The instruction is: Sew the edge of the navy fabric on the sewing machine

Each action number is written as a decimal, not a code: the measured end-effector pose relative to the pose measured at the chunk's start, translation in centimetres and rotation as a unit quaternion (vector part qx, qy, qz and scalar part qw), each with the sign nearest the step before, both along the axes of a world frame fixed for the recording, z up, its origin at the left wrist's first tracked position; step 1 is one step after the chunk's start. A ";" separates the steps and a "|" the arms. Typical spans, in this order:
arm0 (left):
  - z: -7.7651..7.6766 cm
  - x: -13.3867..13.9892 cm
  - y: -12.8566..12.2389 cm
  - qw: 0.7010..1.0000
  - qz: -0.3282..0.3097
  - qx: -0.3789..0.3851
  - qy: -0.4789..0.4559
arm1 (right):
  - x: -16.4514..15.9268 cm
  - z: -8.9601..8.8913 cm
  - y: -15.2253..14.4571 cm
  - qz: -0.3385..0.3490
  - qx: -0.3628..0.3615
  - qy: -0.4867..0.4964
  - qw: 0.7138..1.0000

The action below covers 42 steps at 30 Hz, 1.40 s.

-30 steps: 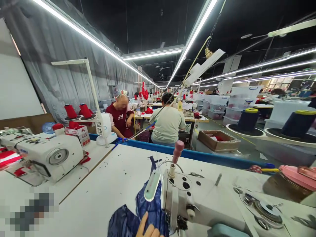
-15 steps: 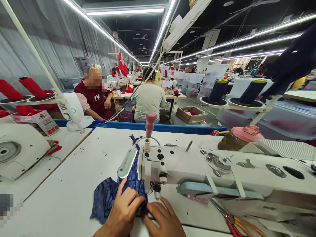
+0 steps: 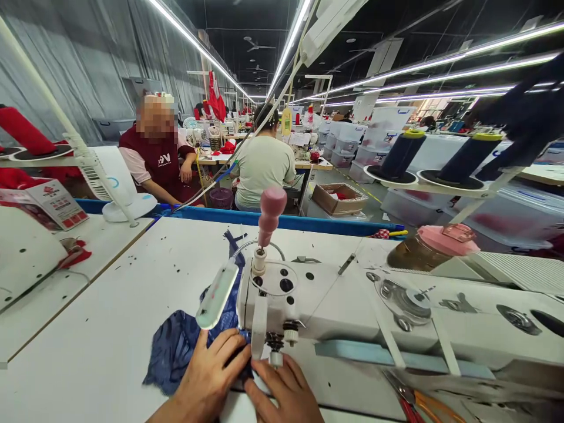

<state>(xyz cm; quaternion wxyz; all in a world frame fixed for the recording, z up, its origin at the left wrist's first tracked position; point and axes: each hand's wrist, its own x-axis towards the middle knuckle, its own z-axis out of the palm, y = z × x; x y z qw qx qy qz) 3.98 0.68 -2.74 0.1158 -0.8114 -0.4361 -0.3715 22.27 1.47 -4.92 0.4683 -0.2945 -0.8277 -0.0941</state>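
Navy fabric [image 3: 174, 349] lies crumpled on the white table, with part of it running behind and beside the head of a white sewing machine [image 3: 275, 299]. My left hand [image 3: 214, 367] presses on this fabric left of the needle area, its fingers bent and close together over the cloth. Just below the machine head, my right hand [image 3: 284, 390] has its fingers curled at the near edge of the cloth. The needle and the fabric under the fingertips are hidden. A small lamp [image 3: 218, 296] on a bent neck hangs above my left fingers.
Orange-handled scissors [image 3: 425, 402] lie under the machine arm at right. Behind it stand a pink-lidded bottle [image 3: 440, 244] and navy thread cones [image 3: 400, 155]. At left are a white fan [image 3: 118, 185] and another machine [image 3: 26, 258]. Two people sit beyond the table's blue edge [image 3: 282, 218].
The camera view has shifted and turned slightly. Both hands stay at the fabric near the needle area; my left index finger, stretched towards the lamp before, now lies lower, nearer the other fingers.
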 end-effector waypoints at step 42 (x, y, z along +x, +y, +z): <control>4.8 -3.6 1.1 0.968 -0.037 -0.242 0.056 | 1.8 3.9 0.9 -0.005 -0.159 -0.067 0.985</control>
